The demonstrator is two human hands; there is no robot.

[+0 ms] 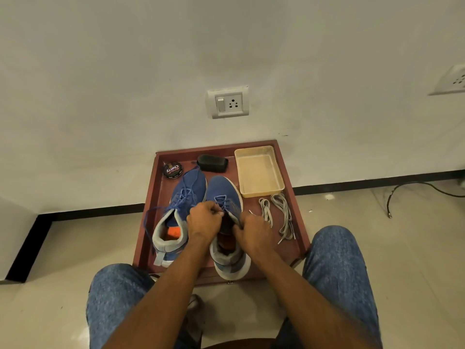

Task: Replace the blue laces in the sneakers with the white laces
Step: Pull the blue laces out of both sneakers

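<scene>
Blue lace [224,201] on the right sneaker [226,197]: our left hand [203,219] and right hand [254,229] grip it, fingers curled (we judge); we should draw evenly, eyelet by eyelet.

The two sneakers [193,190] are made of matt blue knit cloth with grey fabric collars. The white laces [278,212] look flat and woven. A smooth, reddish-brown painted tray [297,222] is seen under them, a translucent plastic tub [259,172], a glossy polish tin [172,170], and a glossy tiled floor [402,248].
</scene>
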